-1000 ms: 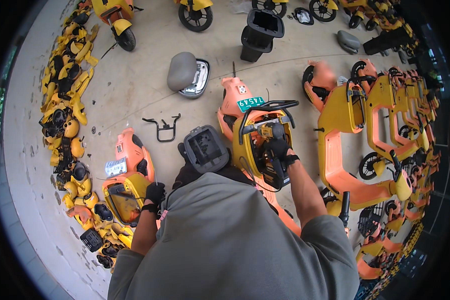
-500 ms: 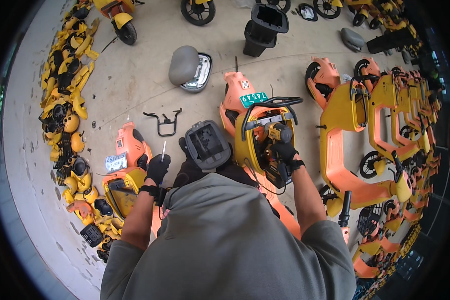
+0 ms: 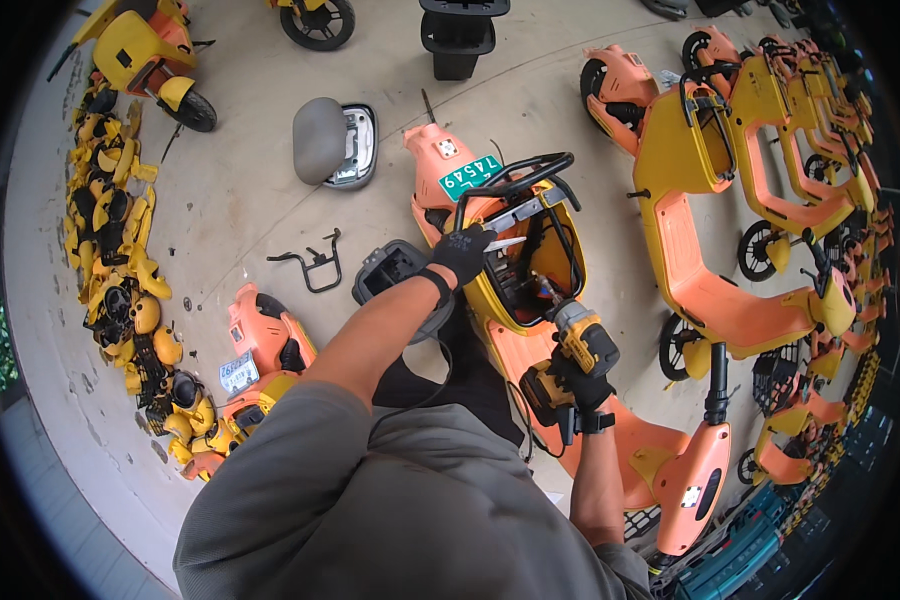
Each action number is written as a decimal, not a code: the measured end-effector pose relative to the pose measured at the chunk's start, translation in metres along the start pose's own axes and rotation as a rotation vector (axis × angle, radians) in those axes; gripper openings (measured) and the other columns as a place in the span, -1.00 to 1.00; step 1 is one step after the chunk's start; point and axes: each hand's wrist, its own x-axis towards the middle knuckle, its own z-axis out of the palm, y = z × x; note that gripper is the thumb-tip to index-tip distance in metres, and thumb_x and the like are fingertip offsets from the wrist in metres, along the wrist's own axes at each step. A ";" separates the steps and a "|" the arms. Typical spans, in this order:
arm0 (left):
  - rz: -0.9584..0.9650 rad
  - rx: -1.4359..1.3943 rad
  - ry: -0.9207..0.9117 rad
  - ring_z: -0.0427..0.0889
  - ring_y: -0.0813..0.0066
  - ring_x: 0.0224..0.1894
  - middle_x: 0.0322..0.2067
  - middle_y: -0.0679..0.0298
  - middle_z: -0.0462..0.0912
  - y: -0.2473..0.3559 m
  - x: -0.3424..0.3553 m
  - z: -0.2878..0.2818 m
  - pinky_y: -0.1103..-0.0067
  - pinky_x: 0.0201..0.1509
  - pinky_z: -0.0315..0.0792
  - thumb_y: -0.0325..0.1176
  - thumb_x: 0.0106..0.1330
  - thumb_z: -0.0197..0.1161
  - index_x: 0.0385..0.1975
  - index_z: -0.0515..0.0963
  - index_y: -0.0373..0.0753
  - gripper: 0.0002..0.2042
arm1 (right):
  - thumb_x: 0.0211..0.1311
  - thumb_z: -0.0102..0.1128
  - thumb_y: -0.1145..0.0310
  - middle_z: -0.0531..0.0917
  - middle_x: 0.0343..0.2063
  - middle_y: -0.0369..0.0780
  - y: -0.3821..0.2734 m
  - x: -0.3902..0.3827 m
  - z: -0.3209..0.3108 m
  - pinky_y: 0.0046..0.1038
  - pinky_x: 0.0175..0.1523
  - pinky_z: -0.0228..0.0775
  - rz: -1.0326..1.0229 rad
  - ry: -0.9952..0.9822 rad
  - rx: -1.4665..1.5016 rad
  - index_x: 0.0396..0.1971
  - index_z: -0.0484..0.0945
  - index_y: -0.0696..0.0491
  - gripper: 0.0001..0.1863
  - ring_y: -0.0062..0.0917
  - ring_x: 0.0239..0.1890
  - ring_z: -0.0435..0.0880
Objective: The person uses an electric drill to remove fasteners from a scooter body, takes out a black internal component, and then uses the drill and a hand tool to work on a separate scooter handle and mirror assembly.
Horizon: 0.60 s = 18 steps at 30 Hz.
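My left hand (image 3: 461, 251), in a black glove, is closed on a slim silver tool (image 3: 506, 243) at the upper left rim of an open yellow compartment (image 3: 488, 295) on a salmon scooter (image 3: 431, 154). My right hand (image 3: 578, 381), also gloved, grips a yellow and black cordless drill (image 3: 585, 338), its bit just outside the compartment's lower right. A black tubular rack (image 3: 516, 172) is attached over the opening, behind a metal bracket (image 3: 515, 214). A dark plastic box (image 3: 390, 262) lies beside my legs, partly behind my left arm.
Salmon and yellow scooters (image 3: 687, 268) line the right; another (image 3: 266, 330) stands left. A grey seat (image 3: 319, 140), a loose black frame (image 3: 319, 270) and black bins (image 3: 457, 45) lie on the floor. A heap of yellow panels (image 3: 140, 279) runs along the left edge.
My left hand moved up and rightward to the compartment with the slim tool. My right hand pulled the drill out, down and rightward. The view shifted, bringing more of the left scooters in.
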 end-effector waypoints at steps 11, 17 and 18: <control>-0.026 0.305 -0.178 0.50 0.12 -0.32 -0.34 0.13 0.46 -0.001 0.035 0.022 0.37 -0.32 0.39 -0.49 0.07 -0.05 -0.28 0.42 -0.17 -0.79 | -0.15 0.22 0.56 0.56 -0.49 -0.28 0.010 -0.044 0.009 -0.53 -0.35 0.40 -0.022 0.239 -0.179 -0.35 0.48 0.12 -0.74 -0.57 -0.45 0.54; 0.039 0.246 -0.112 0.49 0.07 -0.33 -0.35 0.07 0.45 0.008 0.027 0.011 0.33 -0.33 0.38 -0.51 0.03 -0.01 -0.32 0.35 -0.23 -0.81 | -0.18 0.22 0.59 0.56 -0.47 -0.26 0.000 -0.038 0.006 -0.53 -0.32 0.40 -0.159 0.238 -0.173 -0.36 0.48 0.13 -0.73 -0.55 -0.43 0.55; 0.020 0.185 -0.071 0.49 0.05 -0.34 -0.38 0.05 0.45 0.014 0.024 0.005 0.31 -0.33 0.38 -0.51 0.02 -0.01 -0.33 0.35 -0.25 -0.82 | -0.17 0.21 0.60 0.55 -0.47 -0.26 0.001 -0.037 0.004 -0.55 -0.33 0.40 -0.042 0.208 -0.089 -0.34 0.47 0.13 -0.72 -0.56 -0.43 0.54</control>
